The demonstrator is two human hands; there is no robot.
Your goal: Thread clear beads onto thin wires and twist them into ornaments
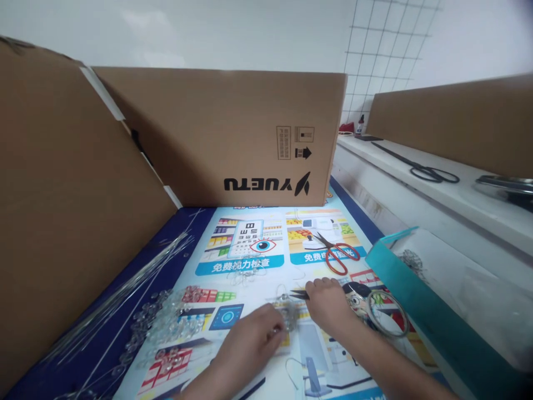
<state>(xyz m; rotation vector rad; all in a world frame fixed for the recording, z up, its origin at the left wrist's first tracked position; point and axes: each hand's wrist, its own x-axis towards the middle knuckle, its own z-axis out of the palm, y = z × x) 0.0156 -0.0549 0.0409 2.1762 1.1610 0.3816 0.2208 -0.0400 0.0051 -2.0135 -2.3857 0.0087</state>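
My left hand (256,336) is closed, thumb and fingers pinching a clear beaded wire piece (290,315) low over the printed table cover. A thin wire loop rises from the top of that piece. From the left, the dark jaws of needle-nose pliers (298,295) reach toward this loop, slightly apart; whether they touch the wire I cannot tell. My right hand (328,304) is wrapped round the pliers, hiding their handles. Beyond it lie red-handled scissors (339,256), partly spread. A small cluster of clear beads and wire (247,269) rests farther back.
Many clear beads (166,325) lie at left beside a bundle of straight wires (125,289). A wire coil (388,313) sits right, near a teal-edged box (433,300) holding tangled wire. Cardboard panels (233,133) stand left and behind. Black scissors (428,171) lie on a white ledge.
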